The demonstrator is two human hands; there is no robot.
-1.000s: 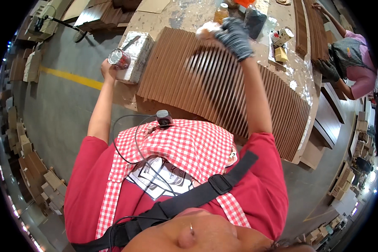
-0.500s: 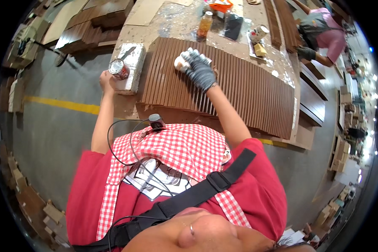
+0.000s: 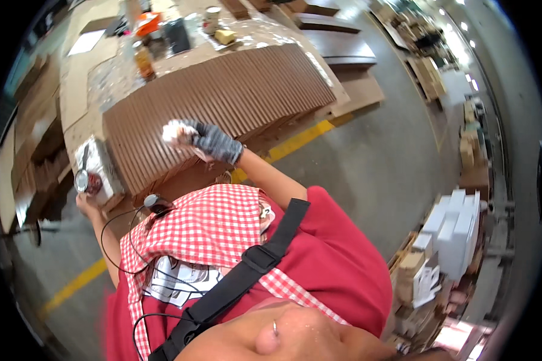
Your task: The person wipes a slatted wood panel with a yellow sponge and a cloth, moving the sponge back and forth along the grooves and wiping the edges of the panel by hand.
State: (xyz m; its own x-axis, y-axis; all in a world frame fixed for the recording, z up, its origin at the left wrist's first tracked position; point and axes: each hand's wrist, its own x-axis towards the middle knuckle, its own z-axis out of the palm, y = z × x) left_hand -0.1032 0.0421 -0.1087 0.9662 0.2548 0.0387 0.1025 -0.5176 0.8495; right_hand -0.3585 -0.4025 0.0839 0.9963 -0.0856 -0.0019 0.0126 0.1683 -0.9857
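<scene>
- The left hand point(image 3: 85, 203) sat low at the surface's point(image 3: 96, 84) edge, its fingers closed around a small round tin point(image 3: 82, 181); what was in the tin was too blurred to tell.
- The gloved right hand point(image 3: 214, 142) pressed a pale rag point(image 3: 176, 132) onto the brown ribbed panel point(image 3: 235, 90), fingers clenched on it.
- Bottles and tins point(image 3: 144, 60) behind stayed indistinct.

my right hand point(image 3: 214, 141), in a dark glove, is closed in a fist with the arm stretched forward. my bare left hand point(image 3: 85, 201) reaches out low to the side, fingers curled.
</scene>
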